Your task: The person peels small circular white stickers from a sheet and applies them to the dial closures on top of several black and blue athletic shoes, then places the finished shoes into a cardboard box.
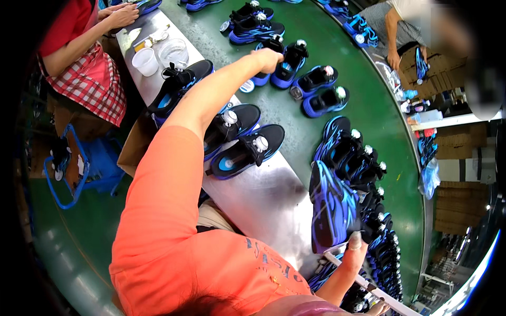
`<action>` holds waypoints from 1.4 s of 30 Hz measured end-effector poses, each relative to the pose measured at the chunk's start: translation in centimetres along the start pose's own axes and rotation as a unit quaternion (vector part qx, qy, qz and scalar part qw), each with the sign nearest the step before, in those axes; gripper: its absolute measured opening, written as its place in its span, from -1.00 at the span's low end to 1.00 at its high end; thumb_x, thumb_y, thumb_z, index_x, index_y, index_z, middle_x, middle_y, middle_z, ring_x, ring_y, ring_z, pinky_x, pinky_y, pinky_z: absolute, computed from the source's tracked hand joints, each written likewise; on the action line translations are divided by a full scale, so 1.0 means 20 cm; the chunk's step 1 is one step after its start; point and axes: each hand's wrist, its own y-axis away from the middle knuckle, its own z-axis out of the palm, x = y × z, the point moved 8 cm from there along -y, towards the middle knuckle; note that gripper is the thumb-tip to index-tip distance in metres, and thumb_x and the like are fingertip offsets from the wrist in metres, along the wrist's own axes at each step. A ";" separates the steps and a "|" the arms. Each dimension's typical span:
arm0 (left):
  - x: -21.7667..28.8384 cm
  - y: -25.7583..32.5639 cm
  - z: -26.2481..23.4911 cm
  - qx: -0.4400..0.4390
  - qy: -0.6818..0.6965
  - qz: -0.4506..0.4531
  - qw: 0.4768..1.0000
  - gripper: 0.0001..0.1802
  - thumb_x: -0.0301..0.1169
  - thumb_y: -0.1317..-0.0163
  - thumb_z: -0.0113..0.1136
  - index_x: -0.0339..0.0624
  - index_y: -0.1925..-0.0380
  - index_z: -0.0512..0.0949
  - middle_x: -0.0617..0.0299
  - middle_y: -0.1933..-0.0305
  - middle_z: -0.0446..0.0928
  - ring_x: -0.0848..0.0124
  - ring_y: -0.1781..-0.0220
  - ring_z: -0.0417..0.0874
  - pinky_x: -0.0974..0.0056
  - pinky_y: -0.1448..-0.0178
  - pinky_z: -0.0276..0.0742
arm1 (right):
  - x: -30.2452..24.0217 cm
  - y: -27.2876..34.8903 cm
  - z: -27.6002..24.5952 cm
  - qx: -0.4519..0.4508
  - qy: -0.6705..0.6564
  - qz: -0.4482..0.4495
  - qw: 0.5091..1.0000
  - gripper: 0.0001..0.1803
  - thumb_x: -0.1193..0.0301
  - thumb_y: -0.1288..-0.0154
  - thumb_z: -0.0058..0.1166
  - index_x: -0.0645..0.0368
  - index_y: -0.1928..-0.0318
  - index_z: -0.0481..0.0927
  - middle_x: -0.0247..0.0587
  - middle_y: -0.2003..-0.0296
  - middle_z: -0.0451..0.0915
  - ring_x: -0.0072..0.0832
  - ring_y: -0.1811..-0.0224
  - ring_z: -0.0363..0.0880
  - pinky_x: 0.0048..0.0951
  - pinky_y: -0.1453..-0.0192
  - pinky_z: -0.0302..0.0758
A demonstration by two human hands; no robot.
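Note:
My left arm stretches across the metal ledge to the green belt. There my left hand [270,60] is closed at a black sneaker [272,43] with a blue-purple sole, covering its middle; the fingertips are partly hidden. At the right, my right hand [355,243] grips a blue and purple sneaker [333,210] by one end, thumb on top. This sneaker is tilted, its side and sole edge toward me, and overlaps other sneakers behind it. Beneath my left arm, a black sneaker [246,151] with a white round wad sits on the ledge beside a similar sneaker [232,125].
Pairs of sneakers [326,101] stand along the green belt [369,95], crowding at lower right. A clear plastic cup [145,62] sits on the metal ledge [258,197]. Left are a co-worker's hand [124,16] and a blue stool [100,166]; another person [403,26] works across the belt.

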 end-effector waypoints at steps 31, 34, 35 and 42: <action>-0.61 3.56 0.13 0.236 0.370 -0.468 0.767 -0.58 -0.14 -0.09 0.30 -0.26 0.18 0.63 0.19 0.40 0.60 0.42 0.30 0.60 0.29 0.16 0.48 | -0.27 0.68 1.46 -0.639 0.170 -0.035 0.749 -0.64 0.25 -0.20 0.26 0.34 0.21 0.59 -0.31 0.37 0.60 -0.58 0.33 0.51 -0.51 0.21 0.45; -0.61 3.65 0.40 0.186 0.366 -0.500 0.762 -0.54 -0.09 -0.07 0.26 -0.25 0.19 0.63 0.05 0.36 0.62 0.25 0.31 0.62 0.25 0.17 0.48 | -0.09 0.78 1.63 -0.685 0.229 -0.029 0.691 -0.71 0.26 -0.24 0.22 0.29 0.27 0.63 -0.37 0.44 0.57 -0.63 0.37 0.45 -0.54 0.24 0.44; -0.61 3.66 0.46 0.158 0.370 -0.514 0.758 -0.52 -0.07 -0.05 0.25 -0.25 0.20 0.63 0.03 0.35 0.62 0.22 0.30 0.63 0.22 0.15 0.49 | -0.05 0.80 1.67 -0.682 0.236 -0.032 0.691 -0.68 0.24 -0.24 0.23 0.31 0.26 0.62 -0.38 0.43 0.58 -0.65 0.36 0.45 -0.55 0.24 0.43; -0.39 3.63 0.57 0.113 0.303 -0.502 0.802 -0.57 -0.02 -0.01 0.26 -0.13 0.27 0.65 -0.05 0.29 0.63 0.03 0.19 0.64 0.08 0.11 0.53 | 0.05 0.89 1.79 -0.702 0.272 -0.061 0.655 -0.68 0.25 -0.25 0.21 0.30 0.22 0.64 -0.41 0.42 0.58 -0.66 0.33 0.46 -0.56 0.21 0.43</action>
